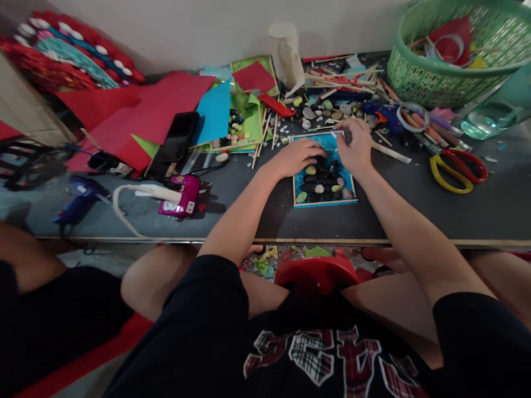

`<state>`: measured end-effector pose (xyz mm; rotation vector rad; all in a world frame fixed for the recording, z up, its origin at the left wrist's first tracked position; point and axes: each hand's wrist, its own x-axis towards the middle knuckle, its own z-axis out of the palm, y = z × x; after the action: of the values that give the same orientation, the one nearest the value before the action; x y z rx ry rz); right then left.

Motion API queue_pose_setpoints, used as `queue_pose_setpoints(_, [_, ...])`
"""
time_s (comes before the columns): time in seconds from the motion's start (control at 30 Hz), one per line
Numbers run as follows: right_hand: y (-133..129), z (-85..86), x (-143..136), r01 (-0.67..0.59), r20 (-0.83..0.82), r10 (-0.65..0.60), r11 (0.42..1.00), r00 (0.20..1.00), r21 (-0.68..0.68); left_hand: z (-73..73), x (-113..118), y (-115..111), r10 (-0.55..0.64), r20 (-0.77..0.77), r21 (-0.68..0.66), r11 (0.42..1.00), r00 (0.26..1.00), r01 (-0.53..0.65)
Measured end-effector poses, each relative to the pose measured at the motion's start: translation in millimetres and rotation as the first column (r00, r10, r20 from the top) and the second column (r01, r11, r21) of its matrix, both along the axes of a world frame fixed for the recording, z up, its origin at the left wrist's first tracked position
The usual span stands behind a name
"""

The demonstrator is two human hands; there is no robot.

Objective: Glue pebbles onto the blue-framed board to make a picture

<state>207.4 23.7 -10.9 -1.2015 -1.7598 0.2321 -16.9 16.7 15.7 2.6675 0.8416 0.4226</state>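
Note:
A blue panel [297,185] edged with thin pale sticks lies on the dark table, bearing rows of black, green and whitish pebbles. My left hand [299,157] rests over the panel's upper left part, its curled fingers on black pebbles; whether it grips one is hidden. At the upper right corner, my right hand [354,145] pinches a dark pebble [347,136] between thumb and fingers. Between the hands, part of the blue surface shows with faint pale loops on it. Loose pebbles [307,114] are heaped just behind the panel.
Red-handled scissors [458,170], a tape roll [412,116] and a green basket [435,77] are at the right. A blue glue gun [81,200], magenta power block [182,196], black phone [179,137] and red paper [166,102] are at the left. Someone sits at far left.

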Motion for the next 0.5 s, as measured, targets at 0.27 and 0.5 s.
queue_pose_setpoints(0.27, [-1.1,2.5,-0.4,0.009,-0.003,-0.009,1.000,1.000,-0.010,-3.1,2.1,-3.5,0.146,0.076,-0.039,0.989,0.986,-0.143])
queue_pose_setpoints(0.5, [-0.3,0.7,-0.3,0.004,0.029,-0.005,1.000,1.000,0.022,-6.1,-0.3,-0.4,0.080,0.121,-0.049,0.996,0.990,-0.074])
